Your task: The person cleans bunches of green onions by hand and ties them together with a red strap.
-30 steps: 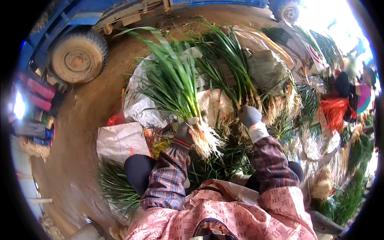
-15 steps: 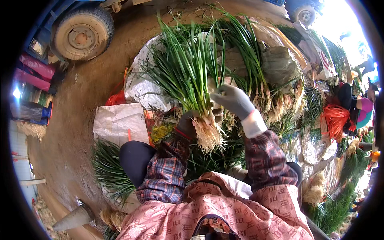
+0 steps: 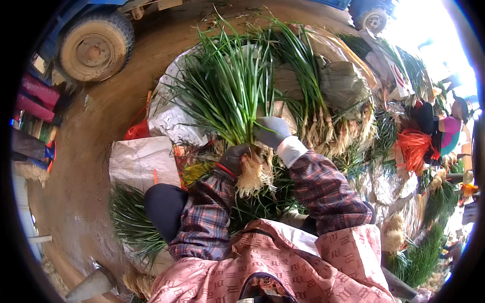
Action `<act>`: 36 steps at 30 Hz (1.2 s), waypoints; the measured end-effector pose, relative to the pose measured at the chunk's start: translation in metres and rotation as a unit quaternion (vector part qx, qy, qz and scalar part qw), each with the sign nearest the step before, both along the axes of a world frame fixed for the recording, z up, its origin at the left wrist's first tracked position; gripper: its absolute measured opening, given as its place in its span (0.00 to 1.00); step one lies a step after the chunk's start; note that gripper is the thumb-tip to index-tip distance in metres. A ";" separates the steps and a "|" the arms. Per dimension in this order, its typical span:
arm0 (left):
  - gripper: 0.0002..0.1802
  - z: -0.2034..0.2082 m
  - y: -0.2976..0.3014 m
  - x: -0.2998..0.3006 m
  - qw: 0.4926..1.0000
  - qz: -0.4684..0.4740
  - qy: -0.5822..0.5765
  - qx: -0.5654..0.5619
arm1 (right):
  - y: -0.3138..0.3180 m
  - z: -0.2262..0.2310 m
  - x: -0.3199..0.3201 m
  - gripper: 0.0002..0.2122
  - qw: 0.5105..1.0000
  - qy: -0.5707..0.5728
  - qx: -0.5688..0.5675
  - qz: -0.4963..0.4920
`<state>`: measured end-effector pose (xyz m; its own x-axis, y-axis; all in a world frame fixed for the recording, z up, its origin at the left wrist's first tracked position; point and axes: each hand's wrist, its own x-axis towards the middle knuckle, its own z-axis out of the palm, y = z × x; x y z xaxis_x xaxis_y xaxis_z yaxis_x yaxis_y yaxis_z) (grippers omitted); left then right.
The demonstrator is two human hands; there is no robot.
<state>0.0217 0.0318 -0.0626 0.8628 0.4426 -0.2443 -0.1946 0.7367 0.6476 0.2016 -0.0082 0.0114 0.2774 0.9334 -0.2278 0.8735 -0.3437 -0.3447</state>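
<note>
A large bunch of green garlic [image 3: 230, 103] stands upright before me, long leaves fanned away from me and pale roots [image 3: 254, 177] hanging toward my lap. My left hand [image 3: 234, 158], in a dark glove with a red cuff edge, is closed around its base, just above the roots. On the right side of the stems, my right hand [image 3: 273, 132], in a grey glove with a white cuff, is closed against them a little higher; some of its fingertips are hidden behind the leaves.
More green garlic [image 3: 308, 81] lies beyond on sacks [image 3: 346, 83]. A white sack [image 3: 141, 159] and a leafy pile [image 3: 129, 217] are at my left. Orange-red strips [image 3: 411, 149] and a seated person [image 3: 447, 126] are at right. A muddy vehicle wheel [image 3: 96, 48] stands far left.
My right hand has moved left and in against the stems, its fingers now closing on them. The bunch and my left hand stay near the same place; the whole view has shifted slightly.
</note>
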 end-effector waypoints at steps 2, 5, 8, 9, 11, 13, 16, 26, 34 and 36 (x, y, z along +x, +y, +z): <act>0.16 0.011 0.003 0.000 0.997 -0.027 -0.031 -0.068 | 0.006 -0.013 0.005 0.17 0.998 0.010 0.061 0.017; 0.23 0.032 0.011 -0.011 0.975 -0.080 -0.123 -0.166 | -0.007 -0.024 0.029 0.14 0.962 0.100 0.193 -0.167; 0.25 0.043 0.012 -0.024 0.985 -0.067 -0.118 -0.102 | -0.050 -0.023 0.053 0.12 0.942 0.182 0.212 -0.188; 0.25 0.043 0.010 -0.027 0.991 -0.040 -0.090 -0.088 | -0.076 -0.023 0.051 0.12 0.971 0.202 0.075 -0.106; 0.23 0.036 0.006 -0.025 0.997 0.010 -0.029 -0.068 | -0.120 -0.023 0.039 0.13 0.962 0.198 -0.179 0.051; 0.19 0.022 0.001 -0.013 0.992 -0.032 0.015 -0.120 | -0.137 -0.022 0.029 0.13 0.952 0.096 -0.194 0.215; 0.15 0.002 -0.007 0.000 0.991 -0.012 0.078 -0.105 | -0.108 -0.023 0.018 0.16 0.994 0.016 -0.070 0.079; 0.09 0.011 -0.007 0.002 0.996 0.023 -0.007 -0.091 | -0.025 0.001 0.014 0.16 0.787 0.575 0.078 -0.210; 0.28 0.051 -0.015 -0.011 0.950 -0.073 -0.204 -0.224 | -0.027 0.000 -0.004 0.13 0.678 0.697 0.057 -0.226; 0.25 0.053 -0.015 -0.012 0.969 -0.014 -0.173 -0.177 | -0.027 -0.004 -0.013 0.09 0.674 0.694 0.123 -0.219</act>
